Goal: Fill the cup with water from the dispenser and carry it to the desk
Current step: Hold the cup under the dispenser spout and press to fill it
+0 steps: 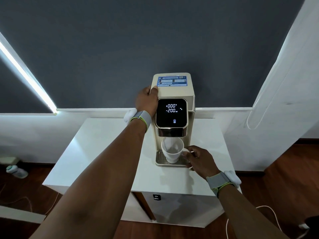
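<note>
A cream water dispenser (177,91) stands on a white cabinet top, its black screen (170,112) lit with "200 ml". Under the spout a white cup (171,151) sits on the metal drip tray (159,156), and a thin stream of water runs into it. My right hand (198,157) holds the cup by its handle from the right. My left hand (146,100) grips the dispenser's upper left side, thumb on the top edge. Both wrists wear grey bands.
The white cabinet top (103,152) reaches out to the left of the dispenser. A white wall ledge (93,110) runs behind, under a dark grey wall. A bottle (16,171) lies on the wooden floor at left. White cables (229,219) trail on the floor at right.
</note>
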`<control>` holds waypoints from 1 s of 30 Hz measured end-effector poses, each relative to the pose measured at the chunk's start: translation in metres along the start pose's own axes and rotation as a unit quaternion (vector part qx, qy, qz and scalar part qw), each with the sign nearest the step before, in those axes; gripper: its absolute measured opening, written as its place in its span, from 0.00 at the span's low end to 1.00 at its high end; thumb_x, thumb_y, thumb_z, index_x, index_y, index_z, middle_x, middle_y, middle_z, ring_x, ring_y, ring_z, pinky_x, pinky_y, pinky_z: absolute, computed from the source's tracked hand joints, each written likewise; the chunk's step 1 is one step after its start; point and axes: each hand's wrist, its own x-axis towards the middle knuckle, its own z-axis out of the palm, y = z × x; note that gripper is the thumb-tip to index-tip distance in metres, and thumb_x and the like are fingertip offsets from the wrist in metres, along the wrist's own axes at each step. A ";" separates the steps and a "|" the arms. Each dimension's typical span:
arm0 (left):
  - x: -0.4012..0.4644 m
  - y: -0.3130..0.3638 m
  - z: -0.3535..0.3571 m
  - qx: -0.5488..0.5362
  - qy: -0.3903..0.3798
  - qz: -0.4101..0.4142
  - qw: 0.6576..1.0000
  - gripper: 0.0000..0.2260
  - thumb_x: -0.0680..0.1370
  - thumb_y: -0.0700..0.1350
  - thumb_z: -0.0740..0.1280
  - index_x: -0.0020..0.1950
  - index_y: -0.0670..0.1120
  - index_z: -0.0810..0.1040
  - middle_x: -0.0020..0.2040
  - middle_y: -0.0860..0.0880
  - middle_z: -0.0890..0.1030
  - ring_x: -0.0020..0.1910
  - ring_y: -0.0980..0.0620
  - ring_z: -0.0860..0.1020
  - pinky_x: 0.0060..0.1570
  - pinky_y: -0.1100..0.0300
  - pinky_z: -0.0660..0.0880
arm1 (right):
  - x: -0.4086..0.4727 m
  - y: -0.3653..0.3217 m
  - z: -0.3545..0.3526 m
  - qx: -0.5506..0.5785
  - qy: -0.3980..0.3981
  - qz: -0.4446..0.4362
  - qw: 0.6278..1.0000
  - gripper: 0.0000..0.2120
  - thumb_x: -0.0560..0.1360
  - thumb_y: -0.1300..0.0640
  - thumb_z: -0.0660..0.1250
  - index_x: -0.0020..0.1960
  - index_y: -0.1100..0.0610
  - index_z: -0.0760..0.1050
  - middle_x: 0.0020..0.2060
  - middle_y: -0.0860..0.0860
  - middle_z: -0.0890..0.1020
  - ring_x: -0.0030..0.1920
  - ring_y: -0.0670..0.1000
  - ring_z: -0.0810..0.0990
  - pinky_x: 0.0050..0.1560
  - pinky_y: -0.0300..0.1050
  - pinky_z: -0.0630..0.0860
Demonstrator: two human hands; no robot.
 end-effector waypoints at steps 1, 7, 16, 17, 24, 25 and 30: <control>0.000 0.000 0.000 0.001 0.001 0.001 1.000 0.15 0.84 0.51 0.63 0.61 0.45 0.85 0.56 0.45 0.87 0.56 0.43 0.84 0.60 0.52 0.79 | 0.001 0.000 0.000 0.002 0.000 0.001 1.000 0.03 0.80 0.51 0.70 0.49 0.46 0.82 0.36 0.56 0.89 0.38 0.56 0.88 0.48 0.59 0.85; 0.000 0.001 0.000 0.004 0.003 0.002 1.000 0.15 0.84 0.51 0.63 0.60 0.44 0.85 0.56 0.44 0.87 0.57 0.42 0.84 0.61 0.51 0.79 | 0.002 -0.001 0.000 0.007 -0.002 0.006 1.000 0.05 0.80 0.52 0.70 0.53 0.50 0.83 0.37 0.56 0.89 0.39 0.56 0.88 0.49 0.57 0.85; 0.001 -0.001 0.001 0.003 0.016 -0.008 1.000 0.14 0.83 0.51 0.64 0.56 0.44 0.85 0.53 0.42 0.87 0.57 0.39 0.83 0.52 0.56 0.75 | 0.000 -0.003 -0.002 0.017 -0.002 0.002 1.000 0.03 0.80 0.53 0.70 0.51 0.49 0.82 0.36 0.57 0.88 0.39 0.58 0.88 0.50 0.58 0.84; 0.000 0.000 0.001 0.003 0.016 -0.007 1.000 0.14 0.83 0.51 0.64 0.56 0.44 0.85 0.53 0.42 0.87 0.57 0.39 0.83 0.53 0.55 0.75 | 0.000 -0.003 -0.002 0.017 -0.001 -0.001 1.000 0.02 0.80 0.52 0.70 0.50 0.48 0.82 0.35 0.57 0.88 0.38 0.58 0.88 0.50 0.57 0.84; -0.001 0.001 0.000 0.000 0.002 -0.011 1.000 0.15 0.84 0.51 0.63 0.60 0.44 0.84 0.55 0.43 0.87 0.58 0.40 0.83 0.59 0.51 0.78 | -0.003 -0.007 -0.002 0.025 0.002 0.001 1.000 0.11 0.79 0.52 0.71 0.40 0.39 0.78 0.35 0.56 0.88 0.38 0.57 0.88 0.49 0.57 0.85; -0.001 0.001 0.000 0.001 0.002 -0.009 1.000 0.15 0.84 0.51 0.63 0.61 0.44 0.84 0.57 0.43 0.87 0.59 0.40 0.83 0.62 0.49 0.79 | -0.003 -0.007 -0.002 0.028 0.002 0.002 1.000 0.12 0.79 0.52 0.71 0.40 0.38 0.78 0.35 0.56 0.88 0.38 0.56 0.88 0.49 0.57 0.85; 0.000 0.002 0.000 0.000 0.005 -0.010 1.000 0.15 0.83 0.52 0.63 0.61 0.46 0.85 0.55 0.45 0.87 0.57 0.41 0.83 0.60 0.50 0.78 | -0.003 -0.006 -0.004 0.034 0.005 0.002 0.999 0.12 0.79 0.52 0.71 0.40 0.38 0.79 0.34 0.55 0.88 0.37 0.56 0.88 0.49 0.58 0.85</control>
